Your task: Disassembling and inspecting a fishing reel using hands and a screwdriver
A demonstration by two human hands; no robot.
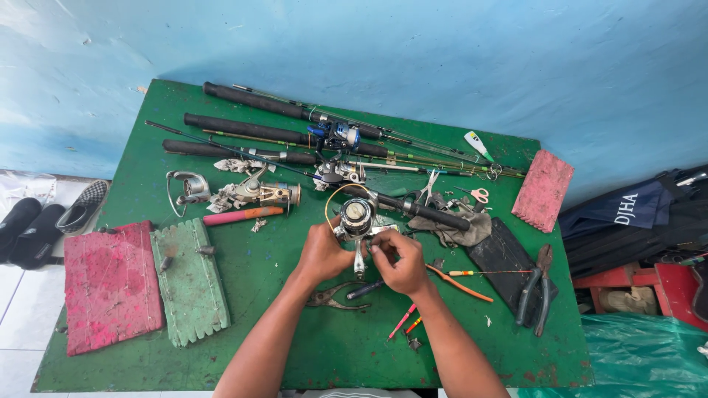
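At the far left, dark shoes (44,225) sit on the floor beside the green surface (295,346). On the surface's left part lies a red slab (109,287), and just beside it a green notched block (190,280). Above the block rests a small reel part (188,188), then a second reel (258,193) with a red-handled tool (242,215) lying just below it. Along the back, several fishing rods (265,133) with dark grips run from left to right, one carrying a blue reel (338,135).

Near the middle, the left hand (323,254) is closed around the left side of a silver fishing reel (358,220), held upright just above the surface. The right hand (398,259) pinches the reel's lower stem from the right, fingers curled shut on it. Under the hands lie a pair of pliers (332,297) and a dark-handled tool (366,289); near the right wrist are small red and orange pieces (404,321).

To the right of the reel lie a crumpled grey rag (453,230), small scissors (479,194), an orange curved tool (459,284) and a black pouch (501,258) with dark pliers (537,284) resting on its edge. A pink slab (543,190) sits at the back right corner. Off the surface to the right are dark cloth (641,214), red boxes (664,284) and a green plastic sheet (641,354).
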